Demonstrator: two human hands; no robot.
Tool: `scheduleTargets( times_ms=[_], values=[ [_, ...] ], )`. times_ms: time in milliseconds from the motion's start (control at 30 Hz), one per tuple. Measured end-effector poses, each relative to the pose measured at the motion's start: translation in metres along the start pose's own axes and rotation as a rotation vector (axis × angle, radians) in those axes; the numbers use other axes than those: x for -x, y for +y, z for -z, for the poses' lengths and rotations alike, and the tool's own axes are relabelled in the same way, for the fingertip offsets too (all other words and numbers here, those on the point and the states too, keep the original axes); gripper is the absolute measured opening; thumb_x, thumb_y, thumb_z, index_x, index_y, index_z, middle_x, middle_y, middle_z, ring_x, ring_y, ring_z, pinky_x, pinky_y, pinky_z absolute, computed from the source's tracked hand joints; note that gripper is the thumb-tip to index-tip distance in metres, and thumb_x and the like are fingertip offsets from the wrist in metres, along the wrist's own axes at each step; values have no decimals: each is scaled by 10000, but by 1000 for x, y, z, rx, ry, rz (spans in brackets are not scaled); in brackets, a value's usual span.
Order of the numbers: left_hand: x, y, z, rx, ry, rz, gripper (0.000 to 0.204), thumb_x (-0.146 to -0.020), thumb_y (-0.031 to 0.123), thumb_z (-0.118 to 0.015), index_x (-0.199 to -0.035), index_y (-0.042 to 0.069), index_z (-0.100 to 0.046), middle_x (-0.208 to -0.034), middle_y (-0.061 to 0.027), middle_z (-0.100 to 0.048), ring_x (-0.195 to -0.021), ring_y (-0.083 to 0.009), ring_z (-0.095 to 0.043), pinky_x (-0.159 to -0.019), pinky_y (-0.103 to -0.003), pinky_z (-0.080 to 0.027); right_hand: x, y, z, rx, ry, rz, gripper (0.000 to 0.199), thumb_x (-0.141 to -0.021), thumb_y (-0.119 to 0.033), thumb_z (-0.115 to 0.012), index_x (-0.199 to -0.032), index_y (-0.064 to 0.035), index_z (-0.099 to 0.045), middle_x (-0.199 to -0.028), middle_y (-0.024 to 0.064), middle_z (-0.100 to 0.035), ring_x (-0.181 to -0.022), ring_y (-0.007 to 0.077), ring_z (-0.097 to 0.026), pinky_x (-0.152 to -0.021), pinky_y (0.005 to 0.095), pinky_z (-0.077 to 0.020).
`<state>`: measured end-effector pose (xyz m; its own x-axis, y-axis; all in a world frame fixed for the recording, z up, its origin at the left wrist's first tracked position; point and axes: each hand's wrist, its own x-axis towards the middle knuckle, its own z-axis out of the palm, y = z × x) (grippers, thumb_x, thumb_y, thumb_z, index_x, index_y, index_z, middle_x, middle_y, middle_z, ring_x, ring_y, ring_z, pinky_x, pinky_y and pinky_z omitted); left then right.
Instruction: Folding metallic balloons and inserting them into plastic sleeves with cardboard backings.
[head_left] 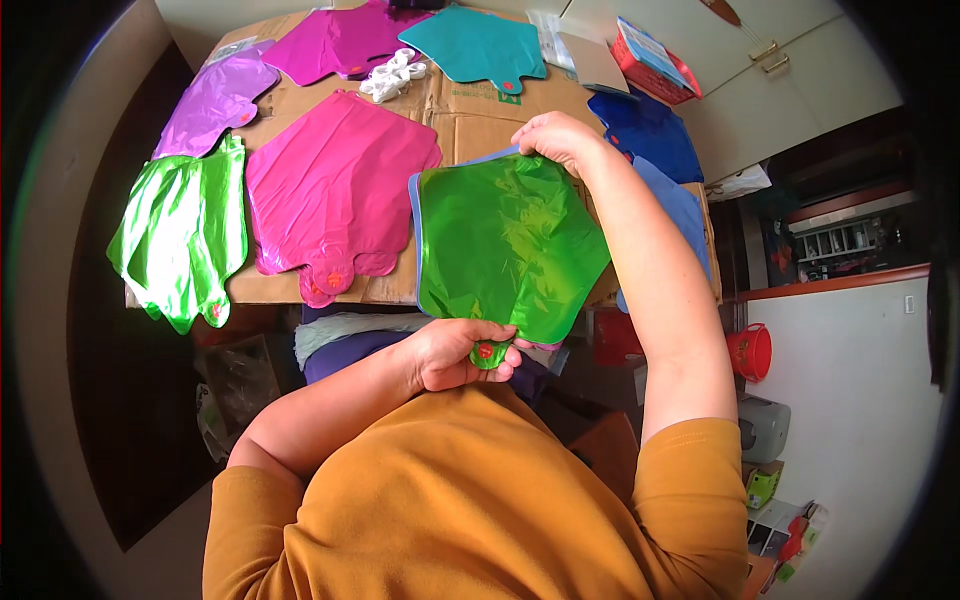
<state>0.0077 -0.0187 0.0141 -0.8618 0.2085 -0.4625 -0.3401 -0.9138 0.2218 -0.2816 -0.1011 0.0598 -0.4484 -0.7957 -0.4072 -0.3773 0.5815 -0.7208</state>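
A flat green foil balloon (505,250) is stretched between my hands above the cardboard's front edge. My left hand (455,352) pinches its lower end beside the tab with a red dot. At the top edge, the fingers of my right hand (560,140) are closed on the foil. A blue rim (415,235) shows along the balloon's left and top edges; whether it belongs to a second sheet behind is unclear. Close on the left lies a pink foil balloon (335,190), and farther left a shiny light green one (185,235) hangs over the edge.
Flat foil balloons in purple (215,100), magenta (330,42), teal (480,48) and dark blue (655,130) lie around the cardboard (470,135). White ribbon (392,76) is bundled at the back. A red basket (655,65) stands back right; a red bucket (750,352) is at the right.
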Motion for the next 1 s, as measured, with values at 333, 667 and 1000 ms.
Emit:
scheduleTargets(
  times_ms=[333, 667, 1000],
  values=[
    [5, -1, 11, 55, -62, -72, 264, -914, 166, -618, -1121, 8, -574, -1024, -101, -646, -931, -197, -631, -876, -382, -513, 15, 6, 0, -143, -19, 4, 283, -713, 43, -541, -971, 21, -654, -652, 81, -591, -573, 170, -527, -493, 337, -404],
    [-3, -12, 10, 82, 98, -99, 94, -938, 123, -580, -943, 31, -566, -827, -45, -573, -780, -158, -543, -812, -350, -489, 17, 12, -19, -238, 153, 130, 233, -810, -95, -599, -990, 39, -660, -704, 89, -600, -538, 134, -493, -492, 320, -386],
    [-15, -24, -6, -111, 218, -159, 197, -941, 174, -580, -1005, -9, -613, -950, -75, -642, -885, -184, -613, -878, -325, -492, 19, -42, -33, 558, 297, -139, 565, -660, -523, -729, -942, -33, -726, -1028, 152, -698, -967, 272, -673, -820, 340, -525]
  ],
)
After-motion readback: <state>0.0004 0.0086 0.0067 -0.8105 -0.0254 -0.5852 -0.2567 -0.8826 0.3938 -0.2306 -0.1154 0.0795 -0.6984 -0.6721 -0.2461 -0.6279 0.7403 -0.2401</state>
